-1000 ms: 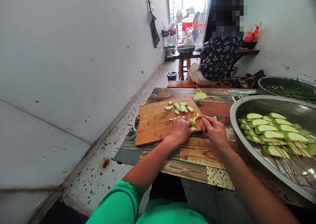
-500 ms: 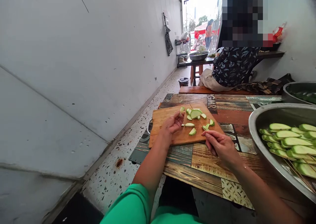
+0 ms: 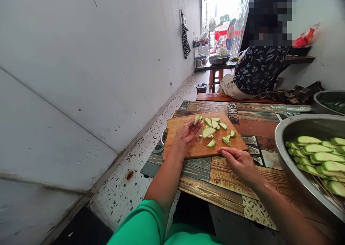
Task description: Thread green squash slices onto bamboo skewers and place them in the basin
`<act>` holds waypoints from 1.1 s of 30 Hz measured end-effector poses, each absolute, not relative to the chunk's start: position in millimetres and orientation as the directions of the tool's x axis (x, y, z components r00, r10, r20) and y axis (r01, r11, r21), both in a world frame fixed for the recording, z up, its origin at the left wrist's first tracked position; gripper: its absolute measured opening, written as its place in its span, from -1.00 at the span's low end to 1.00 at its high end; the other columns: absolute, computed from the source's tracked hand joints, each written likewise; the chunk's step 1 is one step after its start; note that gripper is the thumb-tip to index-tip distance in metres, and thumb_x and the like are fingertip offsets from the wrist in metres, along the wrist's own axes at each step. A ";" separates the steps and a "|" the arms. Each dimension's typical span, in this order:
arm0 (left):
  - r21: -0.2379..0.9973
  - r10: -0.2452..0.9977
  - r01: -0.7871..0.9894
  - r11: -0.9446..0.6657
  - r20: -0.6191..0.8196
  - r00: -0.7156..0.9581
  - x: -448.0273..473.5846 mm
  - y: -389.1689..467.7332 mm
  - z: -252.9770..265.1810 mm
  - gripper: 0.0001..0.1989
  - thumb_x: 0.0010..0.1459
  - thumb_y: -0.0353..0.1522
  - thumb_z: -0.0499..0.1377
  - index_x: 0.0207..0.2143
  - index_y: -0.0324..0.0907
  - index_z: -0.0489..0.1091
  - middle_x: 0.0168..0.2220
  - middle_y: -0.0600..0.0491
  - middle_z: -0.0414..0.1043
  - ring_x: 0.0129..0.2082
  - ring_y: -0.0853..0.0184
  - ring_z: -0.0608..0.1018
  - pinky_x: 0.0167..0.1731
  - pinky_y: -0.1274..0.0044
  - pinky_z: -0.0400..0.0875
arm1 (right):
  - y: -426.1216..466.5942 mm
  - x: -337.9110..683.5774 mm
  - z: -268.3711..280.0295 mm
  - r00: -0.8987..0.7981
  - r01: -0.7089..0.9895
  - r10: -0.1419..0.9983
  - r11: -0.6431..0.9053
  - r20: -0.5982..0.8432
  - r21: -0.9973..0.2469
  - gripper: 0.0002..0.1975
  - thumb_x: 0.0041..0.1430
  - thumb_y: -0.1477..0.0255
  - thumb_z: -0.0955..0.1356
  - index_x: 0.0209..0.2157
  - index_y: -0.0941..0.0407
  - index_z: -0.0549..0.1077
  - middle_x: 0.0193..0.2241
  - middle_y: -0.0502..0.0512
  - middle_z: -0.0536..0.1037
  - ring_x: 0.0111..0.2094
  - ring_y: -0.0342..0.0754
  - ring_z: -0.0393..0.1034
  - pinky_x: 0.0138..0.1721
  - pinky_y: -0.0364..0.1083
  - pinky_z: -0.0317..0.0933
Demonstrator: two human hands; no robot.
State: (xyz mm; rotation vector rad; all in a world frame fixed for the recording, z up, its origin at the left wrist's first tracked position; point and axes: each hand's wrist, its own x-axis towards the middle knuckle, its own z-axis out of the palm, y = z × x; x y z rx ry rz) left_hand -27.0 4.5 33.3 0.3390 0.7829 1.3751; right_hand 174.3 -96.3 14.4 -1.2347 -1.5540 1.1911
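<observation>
My left hand (image 3: 188,131) rests over the wooden cutting board (image 3: 183,148) and pinches a green zucchini slice (image 3: 197,118) between fingertips at the board's far side. My right hand (image 3: 238,162) is at the board's near right corner, gripping a thin bamboo skewer (image 3: 212,139) that points toward the left hand and carries one slice (image 3: 208,132) on it. Several loose cut slices (image 3: 221,125) lie on the board between the hands.
A large steel bowl (image 3: 285,137) at the right holds several skewered zucchini slices (image 3: 318,151). A second bowl (image 3: 327,101) sits behind it. A person in a patterned shirt (image 3: 258,70) sits on a bench beyond the table. A white wall runs along the left.
My left hand moved from the board's near edge to its far side and picked up a slice. The skewer tip swung down from raised to low over the board. The camera shifted.
</observation>
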 end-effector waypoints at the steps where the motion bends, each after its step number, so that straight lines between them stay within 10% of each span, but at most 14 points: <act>1: 0.641 0.955 -0.741 0.198 -0.296 -0.001 -26.8 4.3 33.4 -0.89 0.15 -0.54 0.10 -0.35 -0.35 0.44 -0.38 -0.07 0.53 -0.39 0.39 0.58 -0.29 0.58 0.51 | -96.4 174.4 14.3 -0.197 0.225 0.980 0.079 0.034 -0.971 -0.51 0.06 0.10 0.31 -0.25 0.27 0.53 -0.70 -0.11 0.11 -0.67 -0.24 -0.07 -0.68 -0.21 -0.19; 33: 0.728 0.961 -0.670 0.143 -0.263 -0.080 -28.5 4.3 32.5 -0.93 0.06 -0.58 0.18 -0.42 -0.34 0.45 -0.41 -0.03 0.51 -0.45 0.43 0.56 -0.28 0.55 0.50 | -97.8 174.1 16.9 -0.174 0.256 0.984 0.079 0.035 -0.964 -0.54 0.03 0.12 0.30 -0.28 0.23 0.57 -0.72 -0.08 0.15 -0.68 -0.21 -0.03 -0.67 -0.19 -0.14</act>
